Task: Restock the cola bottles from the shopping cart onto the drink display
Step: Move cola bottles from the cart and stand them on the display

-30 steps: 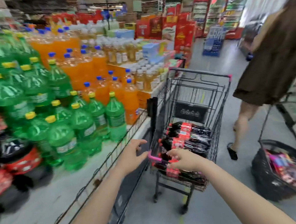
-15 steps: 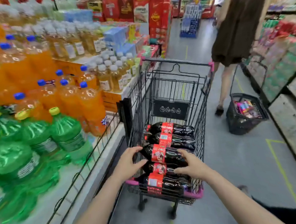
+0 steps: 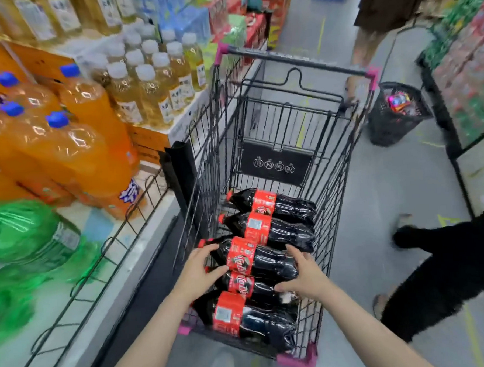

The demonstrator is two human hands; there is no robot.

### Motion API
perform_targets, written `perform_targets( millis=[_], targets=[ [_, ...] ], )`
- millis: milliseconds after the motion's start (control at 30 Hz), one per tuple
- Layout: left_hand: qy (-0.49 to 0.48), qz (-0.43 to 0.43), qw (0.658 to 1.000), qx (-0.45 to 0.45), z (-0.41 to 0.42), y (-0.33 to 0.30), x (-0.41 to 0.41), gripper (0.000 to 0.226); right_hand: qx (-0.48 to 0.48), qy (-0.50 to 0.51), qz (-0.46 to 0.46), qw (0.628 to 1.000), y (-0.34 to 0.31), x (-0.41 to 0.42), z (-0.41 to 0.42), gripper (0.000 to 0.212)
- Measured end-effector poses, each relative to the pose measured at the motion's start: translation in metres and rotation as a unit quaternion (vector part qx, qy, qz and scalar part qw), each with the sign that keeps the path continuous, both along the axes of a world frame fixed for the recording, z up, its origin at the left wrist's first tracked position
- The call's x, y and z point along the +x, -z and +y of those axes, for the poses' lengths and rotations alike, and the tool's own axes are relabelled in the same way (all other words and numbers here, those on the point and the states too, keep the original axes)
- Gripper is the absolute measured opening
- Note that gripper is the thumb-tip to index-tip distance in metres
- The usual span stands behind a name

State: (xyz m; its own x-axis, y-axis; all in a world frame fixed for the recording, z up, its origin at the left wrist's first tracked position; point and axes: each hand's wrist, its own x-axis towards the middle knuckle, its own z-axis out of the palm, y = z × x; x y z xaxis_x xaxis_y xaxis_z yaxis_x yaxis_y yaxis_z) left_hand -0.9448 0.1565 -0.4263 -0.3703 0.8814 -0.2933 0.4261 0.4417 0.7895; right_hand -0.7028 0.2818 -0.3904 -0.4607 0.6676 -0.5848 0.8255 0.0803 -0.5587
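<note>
Cola bottles (image 3: 263, 232) lie on their sides, stacked across the floor of a wire shopping cart (image 3: 294, 141), caps toward the drink display (image 3: 74, 153) so each can be lifted out whole. The left hand (image 3: 196, 275) curls its fingers over the neck end of the middle bottle (image 3: 256, 259), while the right hand (image 3: 306, 275) spreads its fingers against the base end, apparently bracketing it for a two-handed lift; whether the grip has closed is unclear. Beyond the left fingers, a wire guard rail (image 3: 104, 246) fronts orange soda bottles (image 3: 87, 152) and green ones (image 3: 27, 231) that a bottle must clear. Past the right fingers stand a passer-by (image 3: 388, 10) and a black basket (image 3: 397, 113).
</note>
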Motion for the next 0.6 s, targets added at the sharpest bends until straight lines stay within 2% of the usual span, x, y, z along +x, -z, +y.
perform_targets(
  millis=[300,500,600],
  targets=[
    [-0.135,-0.053,0.987,-0.075,0.027,0.033,0.038,0.076,-0.024,-0.075,-0.073,0.994,0.062,-0.009,0.060,0.117],
    [-0.174,-0.130,0.970,-0.107,0.049,0.074,0.040,0.107,0.000,-0.024,-0.065,0.998,0.101,-0.008,0.064,0.114],
    [-0.185,-0.167,0.963,-0.103,0.068,0.098,0.035,0.107,0.001,-0.001,-0.075,0.997,0.119,-0.012,0.064,0.113]
  ],
)
